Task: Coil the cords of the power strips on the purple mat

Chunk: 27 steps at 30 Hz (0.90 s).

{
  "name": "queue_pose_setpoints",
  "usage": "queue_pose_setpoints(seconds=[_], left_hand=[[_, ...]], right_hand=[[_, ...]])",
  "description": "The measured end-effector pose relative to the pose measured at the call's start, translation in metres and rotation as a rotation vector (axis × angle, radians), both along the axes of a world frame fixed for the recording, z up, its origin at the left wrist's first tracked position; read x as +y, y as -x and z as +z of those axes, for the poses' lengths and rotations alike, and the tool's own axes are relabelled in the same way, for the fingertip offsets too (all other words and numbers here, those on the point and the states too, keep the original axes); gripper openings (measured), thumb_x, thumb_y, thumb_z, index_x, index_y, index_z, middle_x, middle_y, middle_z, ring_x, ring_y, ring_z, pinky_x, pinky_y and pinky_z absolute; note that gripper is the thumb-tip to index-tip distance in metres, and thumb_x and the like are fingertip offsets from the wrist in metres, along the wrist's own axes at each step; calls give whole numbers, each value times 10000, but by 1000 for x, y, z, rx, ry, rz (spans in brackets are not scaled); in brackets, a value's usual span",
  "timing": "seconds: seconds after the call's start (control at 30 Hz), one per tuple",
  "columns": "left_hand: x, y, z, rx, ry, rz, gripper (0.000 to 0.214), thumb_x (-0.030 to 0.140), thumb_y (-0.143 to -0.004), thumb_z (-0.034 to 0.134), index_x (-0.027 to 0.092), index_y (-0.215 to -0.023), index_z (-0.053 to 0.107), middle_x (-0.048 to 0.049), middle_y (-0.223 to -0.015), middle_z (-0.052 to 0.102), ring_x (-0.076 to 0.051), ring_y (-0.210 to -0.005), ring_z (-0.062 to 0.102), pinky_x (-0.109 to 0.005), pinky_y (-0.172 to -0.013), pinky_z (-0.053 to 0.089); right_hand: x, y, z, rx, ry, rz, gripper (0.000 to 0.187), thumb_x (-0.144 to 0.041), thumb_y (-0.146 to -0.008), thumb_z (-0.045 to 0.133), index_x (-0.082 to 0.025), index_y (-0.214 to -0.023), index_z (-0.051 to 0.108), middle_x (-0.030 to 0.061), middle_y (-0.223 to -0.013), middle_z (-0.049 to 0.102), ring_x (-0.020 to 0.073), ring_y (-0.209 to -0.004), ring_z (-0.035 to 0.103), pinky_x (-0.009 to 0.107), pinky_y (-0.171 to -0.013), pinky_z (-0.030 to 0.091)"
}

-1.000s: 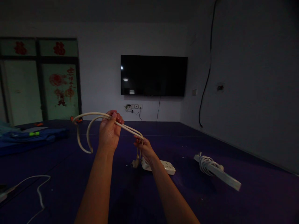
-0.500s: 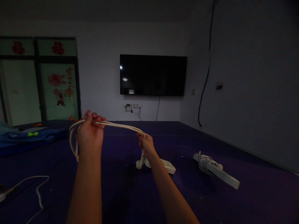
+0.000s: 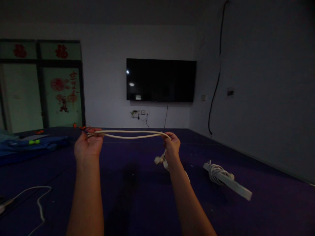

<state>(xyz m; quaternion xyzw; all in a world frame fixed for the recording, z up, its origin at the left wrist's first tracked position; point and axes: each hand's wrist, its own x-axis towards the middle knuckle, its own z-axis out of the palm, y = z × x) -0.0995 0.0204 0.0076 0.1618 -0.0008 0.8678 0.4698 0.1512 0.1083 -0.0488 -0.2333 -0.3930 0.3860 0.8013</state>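
A cream-white power cord [image 3: 133, 134] runs in two strands between my hands, held above the purple surface. My left hand [image 3: 89, 144] is closed around its left end, the fingers curled over the strands. My right hand [image 3: 172, 145] grips the other end. Below the right hand hangs the cord's plug [image 3: 158, 160]. Behind the right wrist a white power strip [image 3: 165, 165] shows only in part; the forearm hides most of it.
A second white power strip [image 3: 237, 187], wrapped in its own cord, lies to the right on the purple surface [image 3: 147, 203]. At left are a loose white cable [image 3: 40, 203] and blue fabric [image 3: 49, 144]. A television [image 3: 161, 80] hangs on the far wall.
My hands have moved apart, the left slightly left and down, the right to the right and up. The strands are now stretched nearly level, and the plug has shifted right.
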Motion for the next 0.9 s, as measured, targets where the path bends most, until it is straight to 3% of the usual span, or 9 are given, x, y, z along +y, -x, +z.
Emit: queue_pose_setpoints(seconds=[0.13, 0.23, 0.4, 0.57, 0.73, 0.9], left_hand=[[6, -2, -2, -84, 88, -75, 425, 42, -912, 133, 160, -618, 415, 59, -405, 372, -55, -313, 371, -166, -394, 412], [6, -2, -3, -125, 68, -119, 438, 60, -929, 103, 161, -626, 404, 77, -391, 332, -45, -283, 334, -147, -366, 393], [3, 1, -7, -97, -37, -164, 401, 278, -980, 202, 159, -665, 419, 100, -394, 292, -19, -260, 276, -93, -270, 244], [4, 0, -12, -1, -118, -330, 452, 495, -910, 344, 198, -573, 289, 99, -394, 232, -33, -272, 249, -131, -251, 224], [13, -11, -15, 129, 24, -507, 425, 371, -946, 337, 205, -564, 251, 102, -401, 230, -28, -272, 229, -132, -257, 209], [21, -32, -16, 268, 110, -650, 392, 275, -959, 316, 200, -576, 280, 104, -425, 246, -17, -263, 234, -118, -250, 179]], right_hand=[[-2, -13, 6, 33, -28, -125, 308, -258, -492, 722, -176, -702, 511, -121, -427, 433, 24, -340, 277, 171, -344, 175], [-3, -23, 10, 78, -72, -206, 351, -310, -486, 761, -173, -692, 512, -125, -424, 427, 21, -338, 279, 169, -341, 178], [-6, -38, 15, 203, -146, -290, 381, -329, -482, 789, -179, -673, 496, -130, -429, 429, 19, -343, 304, 163, -342, 194], [-9, -49, 18, 334, -211, -227, 333, -256, -519, 749, -190, -674, 462, -134, -461, 449, 6, -339, 252, 161, -341, 162], [-12, -57, 18, 441, -261, -93, 262, -237, -570, 684, -194, -690, 455, -119, -525, 503, 10, -345, 256, 165, -340, 173], [-16, -58, 23, 437, -267, 123, 306, -344, -636, 699, -209, -664, 425, -158, -388, 257, 34, -327, 187, 178, -335, 162]])
